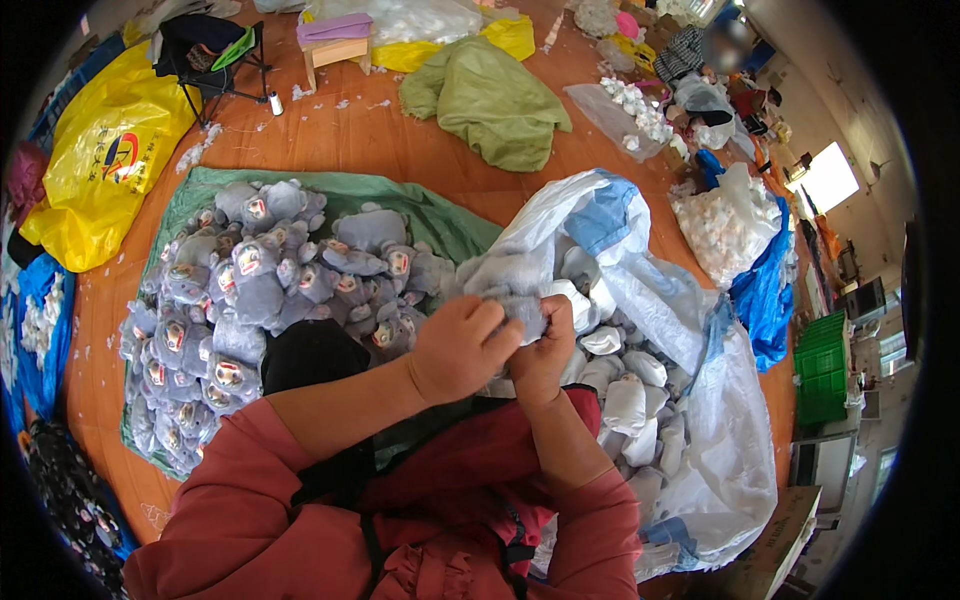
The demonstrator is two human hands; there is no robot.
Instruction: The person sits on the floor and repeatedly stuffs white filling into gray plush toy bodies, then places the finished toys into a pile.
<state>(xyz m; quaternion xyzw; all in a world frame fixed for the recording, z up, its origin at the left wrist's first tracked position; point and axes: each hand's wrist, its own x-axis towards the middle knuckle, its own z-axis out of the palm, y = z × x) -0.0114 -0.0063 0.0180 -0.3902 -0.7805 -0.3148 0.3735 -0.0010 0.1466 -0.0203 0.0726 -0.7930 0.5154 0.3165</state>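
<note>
Red sleeves (pixel 225 500) at lower edge. Green sheet (pixel 400 195) at left, heaped with grey plush toys (pixel 255 290). White-and-blue sack (pixel 735 440) at right, open, grey and white pieces (pixel 627 405) inside. Left hand (pixel 460 350), fingers curled against grey plush piece (pixel 505 272), cannot tell whether pinching; right hand (pixel 545 355) pinching its right end, between heap and sack.

two hands (pixel 465 352) (pixel 545 355), one held plush piece (pixel 524 314), dozens of plush toys (pixel 255 292), one folding chair (pixel 186 48), one stool (pixel 336 49)
</note>
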